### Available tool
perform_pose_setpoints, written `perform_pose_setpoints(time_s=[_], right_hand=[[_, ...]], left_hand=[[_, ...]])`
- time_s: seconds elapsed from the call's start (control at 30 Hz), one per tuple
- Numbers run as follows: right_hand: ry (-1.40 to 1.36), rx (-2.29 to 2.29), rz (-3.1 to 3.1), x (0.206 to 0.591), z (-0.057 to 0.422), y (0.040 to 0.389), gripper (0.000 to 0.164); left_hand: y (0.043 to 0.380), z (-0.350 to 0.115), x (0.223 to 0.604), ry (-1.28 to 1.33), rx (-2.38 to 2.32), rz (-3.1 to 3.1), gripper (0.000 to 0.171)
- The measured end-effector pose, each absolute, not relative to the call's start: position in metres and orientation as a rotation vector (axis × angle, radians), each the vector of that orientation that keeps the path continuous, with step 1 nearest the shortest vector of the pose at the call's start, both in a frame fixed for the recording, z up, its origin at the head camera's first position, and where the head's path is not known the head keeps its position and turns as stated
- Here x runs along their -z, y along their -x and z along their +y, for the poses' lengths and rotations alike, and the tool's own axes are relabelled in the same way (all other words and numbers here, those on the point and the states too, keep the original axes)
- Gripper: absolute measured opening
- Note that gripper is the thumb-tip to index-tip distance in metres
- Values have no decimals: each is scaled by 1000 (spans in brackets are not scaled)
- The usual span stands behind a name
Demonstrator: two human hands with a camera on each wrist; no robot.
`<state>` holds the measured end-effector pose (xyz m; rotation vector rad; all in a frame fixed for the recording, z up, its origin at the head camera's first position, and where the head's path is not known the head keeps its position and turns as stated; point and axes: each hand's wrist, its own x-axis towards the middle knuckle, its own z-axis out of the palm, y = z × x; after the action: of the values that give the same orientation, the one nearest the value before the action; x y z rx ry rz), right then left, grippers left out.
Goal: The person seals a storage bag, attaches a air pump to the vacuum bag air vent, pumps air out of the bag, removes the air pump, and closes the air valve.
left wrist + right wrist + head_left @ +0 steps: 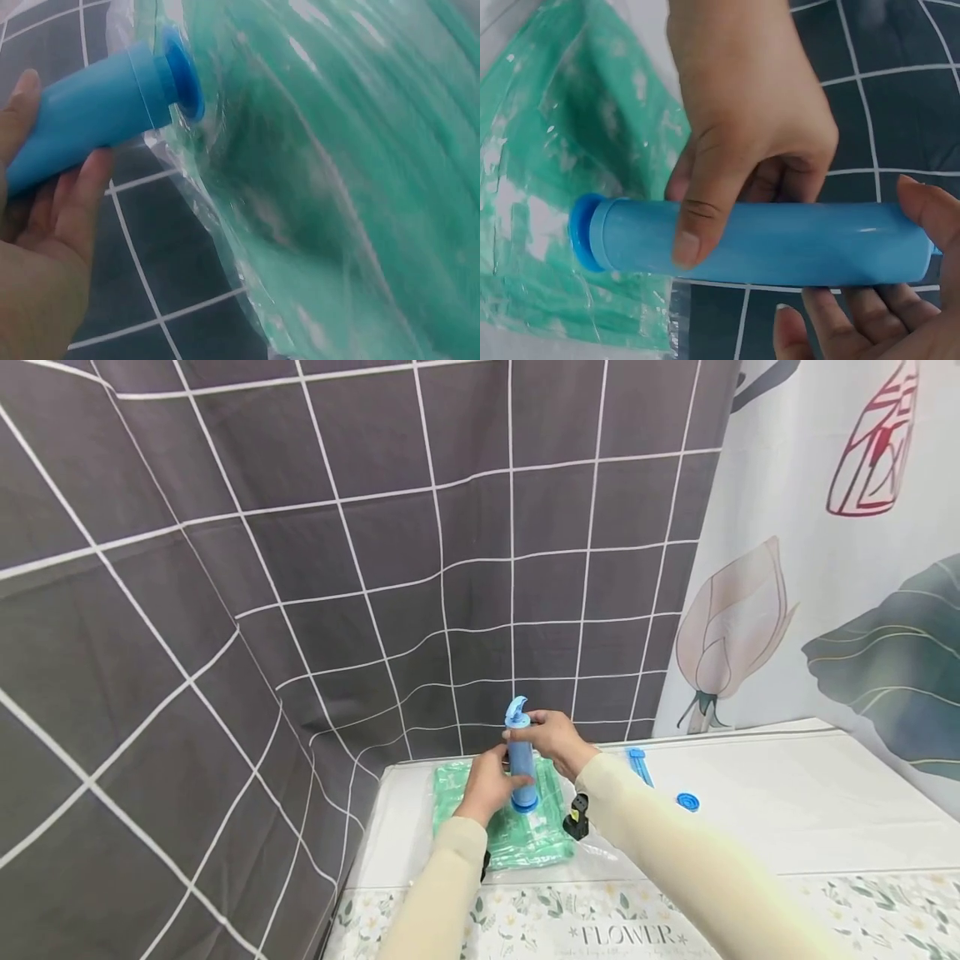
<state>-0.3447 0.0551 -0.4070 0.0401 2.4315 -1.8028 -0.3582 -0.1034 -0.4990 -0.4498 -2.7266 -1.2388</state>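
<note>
A blue hand pump [524, 758] stands upright in the head view, its top handle tilted up and its flared base over a green package in clear plastic [465, 789]. My left hand [486, 785] grips the pump's lower body, the thumb laid across the front. Near the top end, my right hand [558, 742] holds it with thumb and fingers on opposite sides. The left wrist view has the flared base [184, 75] right at the plastic. Both hands show on the pump barrel [802, 236] in the right wrist view.
To the right on the white tabletop [765, 793] lie a blue strip [639, 766] and a round blue disc [687, 802]. A dark grid-patterned cloth [472, 593] hangs behind and at the left. Floral printed cloth [555, 910] covers the front edge.
</note>
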Motion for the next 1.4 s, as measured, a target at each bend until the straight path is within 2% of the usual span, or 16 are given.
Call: perform_pose_setpoints(time_s=[0.27,0.53,0.67,0.83,1.0,1.13,1.17,1.37,1.4], right_hand=[[-7,1657,2808,404,45,343,66],[19,1471,2962,401,42,345,45],[53,1468,2952,399,45,344,38],[68,1536,2873,394,48,345,17],[48,1590,2773,393,48,350,31],[44,1621,2714,402,50,359,32],[101,1655,2716,417,54,374,34],[191,1669,2693,419,56,374,23],[156,1642,2685,406,52,360,18]], left_hand=[[356,-96,504,353,1074,-2678,62],[358,-102,516,404,1194,-2650,61],[359,-111,518,483,1394,-2683,70],[362,-119,513,564,1653,-2674,74],[364,-120,508,618,1727,-2663,72],[363,-119,507,632,1704,-2683,69],[363,-119,508,629,1688,-2684,68],[361,-118,510,571,1569,-2701,63],[360,-118,510,562,1551,-2704,62]])
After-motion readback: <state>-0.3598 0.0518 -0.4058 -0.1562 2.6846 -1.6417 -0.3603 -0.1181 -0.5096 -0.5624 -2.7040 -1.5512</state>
